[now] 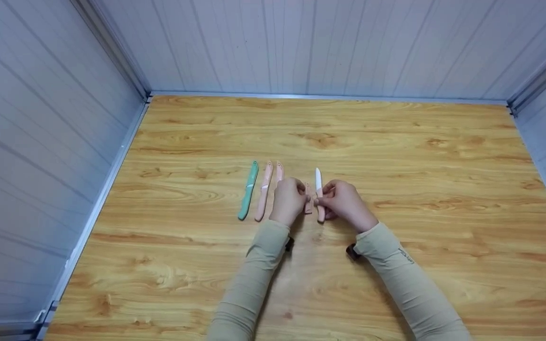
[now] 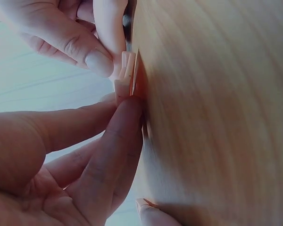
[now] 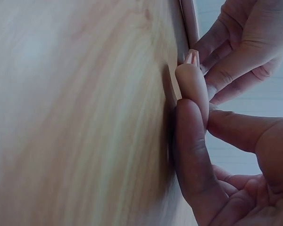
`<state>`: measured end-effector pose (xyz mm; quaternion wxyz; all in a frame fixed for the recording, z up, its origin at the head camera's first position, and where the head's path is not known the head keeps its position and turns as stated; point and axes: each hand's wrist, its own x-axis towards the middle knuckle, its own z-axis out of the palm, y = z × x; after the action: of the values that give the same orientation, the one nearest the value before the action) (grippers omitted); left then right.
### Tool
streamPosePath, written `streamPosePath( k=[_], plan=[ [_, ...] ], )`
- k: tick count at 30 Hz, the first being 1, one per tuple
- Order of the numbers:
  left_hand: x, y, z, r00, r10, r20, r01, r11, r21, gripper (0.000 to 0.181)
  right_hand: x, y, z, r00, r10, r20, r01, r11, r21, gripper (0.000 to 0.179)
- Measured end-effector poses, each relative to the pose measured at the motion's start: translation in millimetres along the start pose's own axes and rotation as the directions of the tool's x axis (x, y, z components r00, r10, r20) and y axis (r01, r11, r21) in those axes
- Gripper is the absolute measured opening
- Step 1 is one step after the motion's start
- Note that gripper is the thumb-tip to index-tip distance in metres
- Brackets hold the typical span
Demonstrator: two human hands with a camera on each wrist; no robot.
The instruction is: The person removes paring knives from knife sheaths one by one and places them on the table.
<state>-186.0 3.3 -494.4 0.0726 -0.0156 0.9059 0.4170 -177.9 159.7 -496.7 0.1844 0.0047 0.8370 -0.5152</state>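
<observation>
pale, streaked panel walls (image 1: 282, 47) enclose a wood-grain tabletop (image 1: 420, 156) on three sides.

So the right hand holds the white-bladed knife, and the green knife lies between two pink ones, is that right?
Not quite: the green knife lies at the left end, left of the two pink knives beside it, as the head view shows. The right hand does hold the white-bladed knife.

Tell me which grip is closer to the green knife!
Left. The left grip is past the pink knife beside the green knife; the right grip, farther right, holds the white-bladed knife.
</observation>
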Motion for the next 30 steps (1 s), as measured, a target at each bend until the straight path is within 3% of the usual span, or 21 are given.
streamPosePath(
  k=[8,15,20,30],
  plan=[
    [2.5,-0.7,0.3,0.999,-0.042,-0.007,0.042,0.999,0.012,0.010,3.5,-1.9,2.6,1.000,0.016,0.006,-0.016,1.000,0.017,0.030],
    [1.1,-1.7,1.7,0.998,0.009,-0.058,-0.005,0.997,0.071,0.008,3.7,-1.1,2.9,1.000,-0.001,0.003,0.001,1.000,-0.002,0.029],
    [0.3,-2.2,2.2,0.998,-0.008,-0.063,0.012,0.998,0.054,0.008,3.4,-1.1,3.4,1.000,0.003,0.003,-0.003,1.000,0.001,0.030],
    [-0.7,-4.4,3.2,0.993,0.036,-0.110,-0.028,0.996,0.079,0.012,3.6,1.0,2.9,1.000,-0.025,0.000,0.025,0.999,-0.022,0.030]
  ],
)
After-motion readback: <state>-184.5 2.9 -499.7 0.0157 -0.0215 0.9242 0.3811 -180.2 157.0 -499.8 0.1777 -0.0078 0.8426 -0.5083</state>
